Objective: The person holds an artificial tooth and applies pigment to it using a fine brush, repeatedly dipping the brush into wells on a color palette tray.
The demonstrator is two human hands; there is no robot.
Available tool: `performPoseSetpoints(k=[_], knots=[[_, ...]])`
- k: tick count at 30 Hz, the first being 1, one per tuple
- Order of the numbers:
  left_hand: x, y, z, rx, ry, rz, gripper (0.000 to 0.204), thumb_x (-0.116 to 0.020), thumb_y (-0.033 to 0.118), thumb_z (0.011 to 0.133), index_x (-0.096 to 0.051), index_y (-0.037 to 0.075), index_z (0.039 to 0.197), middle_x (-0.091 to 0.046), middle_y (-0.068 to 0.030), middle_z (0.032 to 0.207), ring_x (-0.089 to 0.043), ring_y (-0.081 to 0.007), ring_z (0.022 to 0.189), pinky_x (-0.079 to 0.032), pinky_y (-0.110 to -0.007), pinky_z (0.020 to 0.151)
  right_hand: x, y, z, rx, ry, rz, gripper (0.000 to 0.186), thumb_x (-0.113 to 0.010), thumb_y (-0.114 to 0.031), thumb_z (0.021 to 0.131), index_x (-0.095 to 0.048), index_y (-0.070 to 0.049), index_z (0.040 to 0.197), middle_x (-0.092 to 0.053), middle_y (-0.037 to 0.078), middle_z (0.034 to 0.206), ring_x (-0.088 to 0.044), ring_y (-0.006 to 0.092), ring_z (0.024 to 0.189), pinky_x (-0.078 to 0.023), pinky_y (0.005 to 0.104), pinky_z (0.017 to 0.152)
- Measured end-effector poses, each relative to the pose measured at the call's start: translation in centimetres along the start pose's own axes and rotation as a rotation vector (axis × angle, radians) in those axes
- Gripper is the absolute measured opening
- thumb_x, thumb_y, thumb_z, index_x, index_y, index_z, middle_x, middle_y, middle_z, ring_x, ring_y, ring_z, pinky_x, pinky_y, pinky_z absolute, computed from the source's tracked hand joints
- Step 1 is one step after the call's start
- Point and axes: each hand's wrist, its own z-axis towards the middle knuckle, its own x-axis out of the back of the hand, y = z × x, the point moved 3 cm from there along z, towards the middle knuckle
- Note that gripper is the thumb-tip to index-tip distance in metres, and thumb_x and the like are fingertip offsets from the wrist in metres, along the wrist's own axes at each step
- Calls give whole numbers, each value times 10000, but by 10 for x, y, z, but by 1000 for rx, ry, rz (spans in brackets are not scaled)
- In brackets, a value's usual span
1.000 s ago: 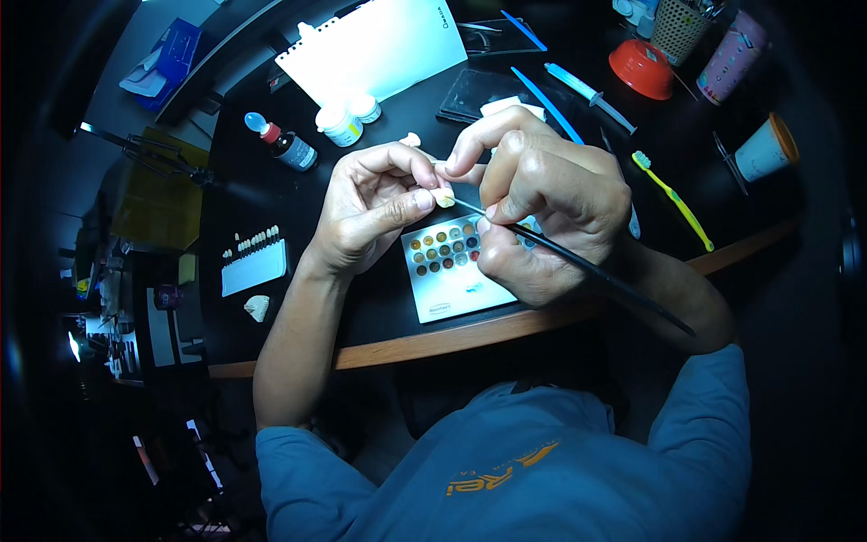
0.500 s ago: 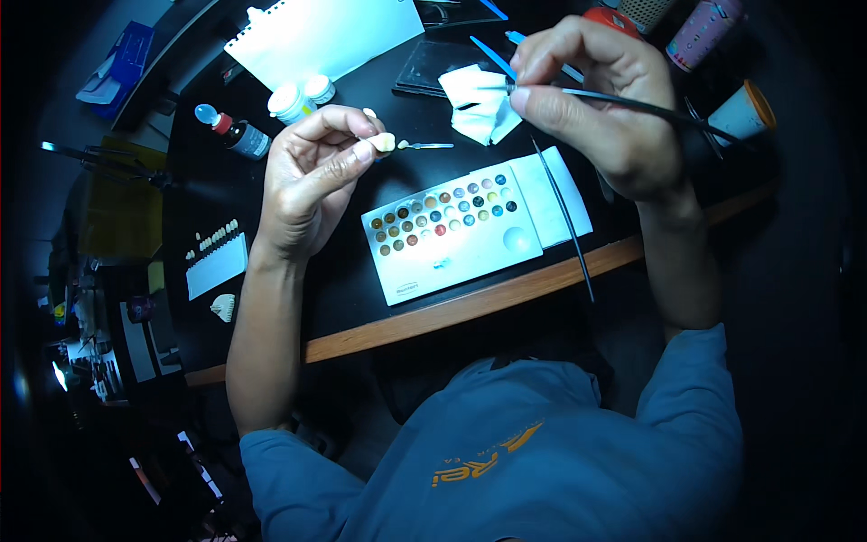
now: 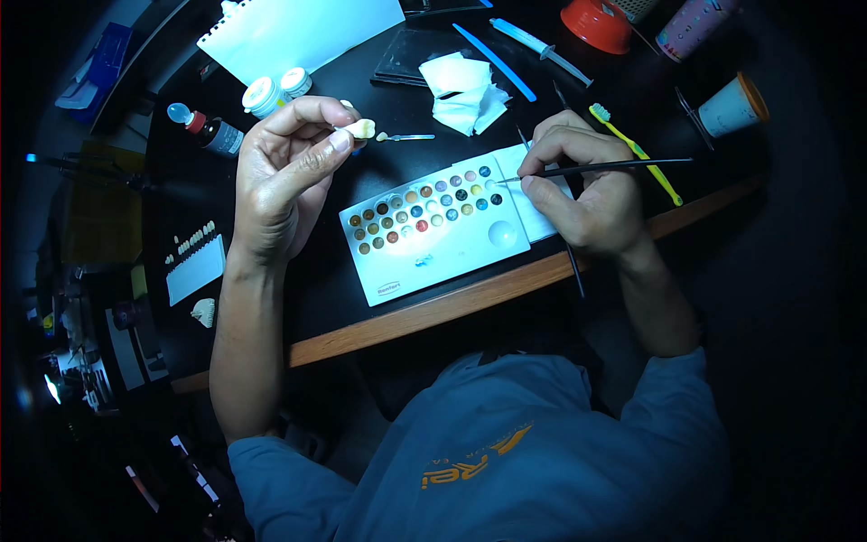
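Between thumb and fingertips, my left hand [image 3: 287, 172] pinches a small tooth-coloured dental piece [image 3: 362, 129], held up above the table. My right hand [image 3: 589, 185] grips a thin dark paintbrush [image 3: 646, 164] like a pen, its fine tip at the upper right wells of a white paint palette [image 3: 452, 267]. Rows of small round wells in the palette hold browns, greys, blues, yellow and red. A tooth-shaped shade tab [image 3: 408, 137] with a thin metal stem lies beyond the palette. Partly hidden by my right hand, a second slim dark tool [image 3: 575, 271] lies across a white sheet [image 3: 539, 219].
Crumpled white tissue [image 3: 462, 95], a syringe [image 3: 542, 51], a blue stick [image 3: 495, 61] and a yellow toothbrush [image 3: 641, 155] lie farther back. White jars [image 3: 262, 96] and a dropper bottle [image 3: 220, 137] stand left. A paper cup [image 3: 730, 108] lies right; a shade-tab holder [image 3: 197, 271] sits far left.
My right hand has come down from the tissue, bringing the brush tip to the palette. My left hand keeps its pinch on the dental piece. The whole view has shifted slightly.
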Motion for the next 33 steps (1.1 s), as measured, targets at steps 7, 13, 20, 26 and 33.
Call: performPoseSetpoints(k=[7, 13, 20, 26, 33], knots=[[-2, 3, -2, -3, -4, 15, 151, -654, 31, 936, -622, -20, 1074, -633, -113, 1038, -584, -163, 982, -446, -280, 931, -6, 0, 0, 41, -31, -33, 67, -707, -16, 697, -711, 19, 754, -685, 125, 757, -659, 217, 817, -518, 329, 710], [2, 1, 1, -26, -26, -67, 185, -724, 22, 902, -676, -25, 1075, -684, -119, 1043, -678, -154, 1002, -536, -288, 950, 6, 1, -5, 2, 23, -48, 66, -712, -26, 700, -714, 13, 753, -683, 116, 766, -658, 207, 805, -509, 316, 698], [1, 1, 2, -20, -24, -71, 186, -722, 25, 901, -676, -28, 1073, -687, -114, 1025, -677, -149, 985, -542, -286, 935, 19, 2, -16, 40, -27, -170, 48, -693, -32, 677, -683, -1, 713, -671, 114, 760, -644, 205, 740, -494, 313, 646], [-2, -5, 2, 8, -73, -171, 187, -693, 40, 916, -670, -31, 1088, -692, -110, 1010, -672, -142, 945, -531, -276, 914, 23, -18, 6, 156, 43, 100, 119, -660, -57, 738, -666, 32, 817, -654, 142, 833, -640, 197, 774, -495, 310, 716], [-9, -6, -2, 60, -111, -204, 248, -700, 38, 910, -663, -67, 1132, -650, -89, 1008, -635, -125, 982, -485, -250, 908, -12, -41, 49, 231, -98, 458, 143, -671, -26, 769, -662, 21, 904, -687, 152, 966, -690, 155, 879, -543, 284, 803]])
